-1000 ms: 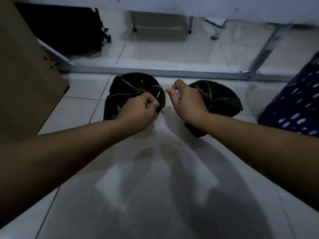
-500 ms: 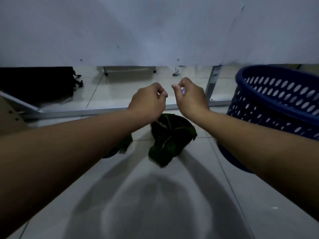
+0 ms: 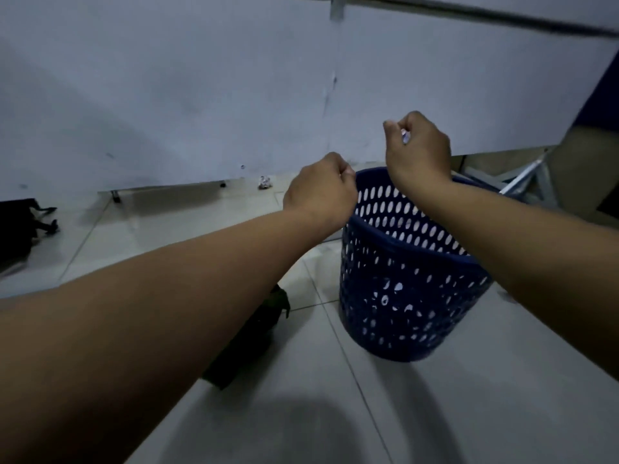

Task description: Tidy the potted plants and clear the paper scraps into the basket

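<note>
Both closed hands have risen over the blue basket (image 3: 402, 296), right hand (image 3: 417, 150) pinching paper scrap (image 3: 404, 136).

fisted hands above basket (image 3: 398, 296), floor scrap (image 3: 265, 182)

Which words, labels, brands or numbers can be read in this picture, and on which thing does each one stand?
None: no readable text shows anywhere.
Blue basket: plain holes, no label.
Paper scrap in the right hand: too small and blurred to tell.
Crumpled paper on the floor: too small to tell.

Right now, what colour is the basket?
Dark blue with oval holes, seen from the head view: basket.
</note>
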